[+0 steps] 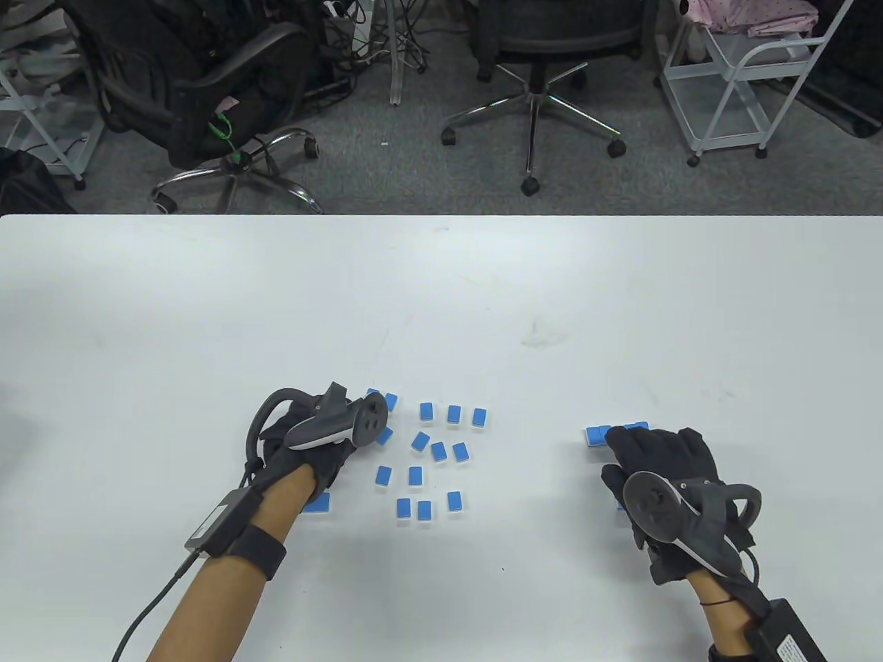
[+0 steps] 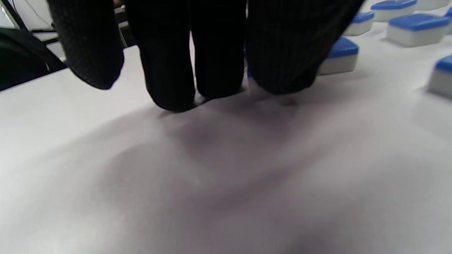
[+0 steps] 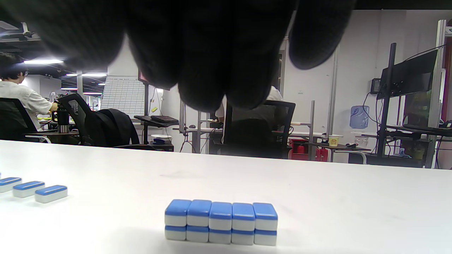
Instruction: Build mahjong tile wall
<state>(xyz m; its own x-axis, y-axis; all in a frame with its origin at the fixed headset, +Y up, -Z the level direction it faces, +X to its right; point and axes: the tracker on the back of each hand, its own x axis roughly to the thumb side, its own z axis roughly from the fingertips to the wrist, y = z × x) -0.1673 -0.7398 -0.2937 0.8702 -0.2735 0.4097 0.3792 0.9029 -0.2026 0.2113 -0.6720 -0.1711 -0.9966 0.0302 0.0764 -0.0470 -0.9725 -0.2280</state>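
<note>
- Your left hand (image 1: 303,448) lies on the table (image 1: 441,289) at the left edge of the loose tiles (image 1: 421,455). In the left wrist view its fingertips (image 2: 173,95) hang down straight and touch the bare surface, so the hand is relaxed and holds nothing that I can see.
- I judge it waits there to collect the next tile; the nearest one (image 2: 339,56) lies just beside the fingers.
- The loose tiles lie scattered with the blue side up, apart from each other, between your two hands. This spacing gives room to pinch one without pushing its neighbours.
- The wall (image 3: 220,222) stands to the right, five tiles wide and two high, pressed close together, so the task is only started.
- Your right hand (image 1: 662,469) hovers just behind the wall, and from above it hides part of it. The fingers (image 3: 212,53) look spread and empty.
- A careless move of this hand can push the wall out of line.
- Office chairs (image 1: 538,62) stand beyond the far table edge and do not disturb you.
</note>
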